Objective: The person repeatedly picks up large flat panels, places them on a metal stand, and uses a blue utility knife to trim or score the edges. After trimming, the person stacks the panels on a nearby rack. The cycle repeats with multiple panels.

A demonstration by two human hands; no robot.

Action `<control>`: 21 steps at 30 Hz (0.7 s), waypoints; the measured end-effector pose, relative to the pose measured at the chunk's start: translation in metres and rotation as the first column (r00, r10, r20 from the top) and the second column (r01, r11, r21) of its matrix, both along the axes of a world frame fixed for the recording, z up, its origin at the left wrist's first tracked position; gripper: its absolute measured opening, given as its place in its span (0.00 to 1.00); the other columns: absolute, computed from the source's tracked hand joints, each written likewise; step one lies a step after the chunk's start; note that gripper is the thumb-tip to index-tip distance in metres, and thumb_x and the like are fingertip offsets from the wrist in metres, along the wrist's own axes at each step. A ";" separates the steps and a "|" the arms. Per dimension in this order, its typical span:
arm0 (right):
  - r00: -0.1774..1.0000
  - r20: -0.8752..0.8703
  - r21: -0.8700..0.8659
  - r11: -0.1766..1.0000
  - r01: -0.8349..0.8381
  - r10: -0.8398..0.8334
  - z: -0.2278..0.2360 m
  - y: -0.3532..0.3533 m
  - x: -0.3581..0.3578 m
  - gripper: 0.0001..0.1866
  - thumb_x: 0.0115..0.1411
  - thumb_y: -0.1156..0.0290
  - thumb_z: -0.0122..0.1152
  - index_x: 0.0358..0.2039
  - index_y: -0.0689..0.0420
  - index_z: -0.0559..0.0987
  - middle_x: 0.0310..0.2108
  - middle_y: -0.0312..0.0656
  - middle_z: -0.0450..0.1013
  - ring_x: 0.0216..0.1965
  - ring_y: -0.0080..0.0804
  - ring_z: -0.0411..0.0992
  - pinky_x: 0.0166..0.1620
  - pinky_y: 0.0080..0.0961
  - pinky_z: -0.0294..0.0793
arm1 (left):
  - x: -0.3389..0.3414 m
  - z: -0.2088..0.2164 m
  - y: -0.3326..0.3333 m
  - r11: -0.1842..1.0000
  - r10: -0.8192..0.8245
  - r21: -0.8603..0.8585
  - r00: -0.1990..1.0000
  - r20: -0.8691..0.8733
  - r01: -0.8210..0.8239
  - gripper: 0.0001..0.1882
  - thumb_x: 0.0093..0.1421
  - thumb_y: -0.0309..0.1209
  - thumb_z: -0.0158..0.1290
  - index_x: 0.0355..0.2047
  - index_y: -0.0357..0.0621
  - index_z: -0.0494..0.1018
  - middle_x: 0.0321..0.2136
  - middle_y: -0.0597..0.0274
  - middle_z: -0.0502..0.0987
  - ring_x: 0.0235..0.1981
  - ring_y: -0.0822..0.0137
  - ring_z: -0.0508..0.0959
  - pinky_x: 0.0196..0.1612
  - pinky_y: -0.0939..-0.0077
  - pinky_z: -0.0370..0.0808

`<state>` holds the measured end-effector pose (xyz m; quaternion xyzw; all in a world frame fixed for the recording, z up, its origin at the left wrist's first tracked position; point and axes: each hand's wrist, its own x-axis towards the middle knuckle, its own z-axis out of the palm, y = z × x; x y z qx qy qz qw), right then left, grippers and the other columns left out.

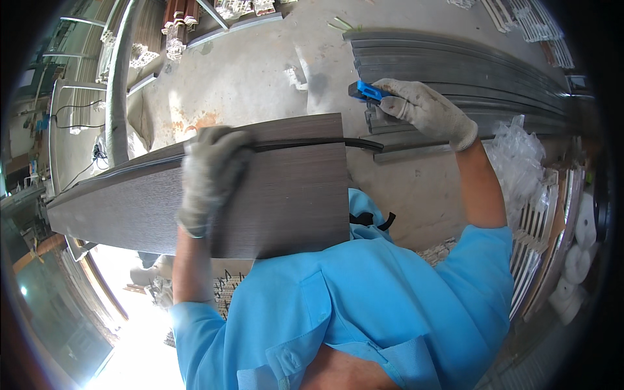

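Note:
A long dark wood-grain panel (pixel 292 195) stretches from the left across my front. Along its upper part runs a thin black rubber-like strip (pixel 299 143), whose loose end sticks out past the panel's right edge. My left hand (pixel 213 175), in a grey-white work glove, is over the panel and the strip. Motion blurs its fingers, so their grip on the strip cannot be made out. Beyond the panel's right end, my gloved right hand (pixel 422 110) is raised, closed around a small blue-and-black hand tool (pixel 368 91). The tool's exact kind is unclear.
Long dark grey profiles (pixel 455 65) lie stacked on the concrete floor (pixel 253 71) at the far right. Crumpled clear plastic (pixel 518 153) is right of my right arm. A metal rack post (pixel 118 91) rises at the left, with bundled profiles (pixel 177 26) behind it.

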<state>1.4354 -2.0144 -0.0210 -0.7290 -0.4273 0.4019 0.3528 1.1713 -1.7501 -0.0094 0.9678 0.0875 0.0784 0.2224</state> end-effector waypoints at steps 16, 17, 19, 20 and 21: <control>0.958 0.263 0.026 0.992 -0.125 0.113 0.023 0.021 -0.020 0.21 0.65 0.61 0.59 0.53 0.60 0.73 0.32 0.42 0.77 0.33 0.29 0.74 0.43 0.26 0.73 | -0.115 0.002 0.157 0.952 0.302 0.079 0.952 -0.058 -0.297 0.09 0.59 0.25 0.58 0.40 0.42 0.74 0.32 0.56 0.77 0.34 0.57 0.77 0.38 0.64 0.74; 0.944 0.305 0.028 0.989 -0.145 0.129 0.024 0.022 -0.021 0.20 0.64 0.62 0.60 0.51 0.60 0.74 0.32 0.43 0.77 0.32 0.30 0.75 0.43 0.27 0.73 | -0.117 0.001 0.159 0.944 0.326 -0.033 0.945 -0.032 -0.327 0.09 0.59 0.24 0.58 0.40 0.42 0.74 0.31 0.56 0.77 0.33 0.58 0.77 0.37 0.65 0.74; 0.864 0.471 -0.023 0.981 -0.191 0.179 0.027 0.022 -0.023 0.19 0.62 0.61 0.63 0.47 0.59 0.75 0.31 0.44 0.78 0.31 0.36 0.77 0.41 0.30 0.74 | -0.116 -0.011 0.162 0.920 0.374 -0.135 0.927 0.019 -0.368 0.08 0.59 0.24 0.59 0.39 0.40 0.76 0.30 0.58 0.76 0.32 0.62 0.75 0.36 0.68 0.74; 0.811 0.551 -0.034 0.977 -0.212 0.195 0.027 0.023 -0.024 0.18 0.61 0.60 0.64 0.45 0.58 0.76 0.31 0.45 0.79 0.31 0.39 0.78 0.40 0.31 0.75 | -0.116 -0.017 0.164 0.919 0.389 -0.100 0.920 0.055 -0.383 0.08 0.59 0.25 0.60 0.39 0.40 0.76 0.30 0.58 0.77 0.32 0.62 0.75 0.37 0.68 0.74; 0.787 0.575 -0.057 0.971 -0.233 0.223 0.027 0.023 -0.023 0.18 0.60 0.59 0.64 0.44 0.57 0.76 0.30 0.45 0.79 0.30 0.41 0.78 0.38 0.32 0.75 | -0.115 -0.024 0.165 0.909 0.417 -0.056 0.906 0.067 -0.414 0.08 0.59 0.26 0.60 0.38 0.40 0.77 0.30 0.58 0.77 0.33 0.62 0.75 0.38 0.69 0.74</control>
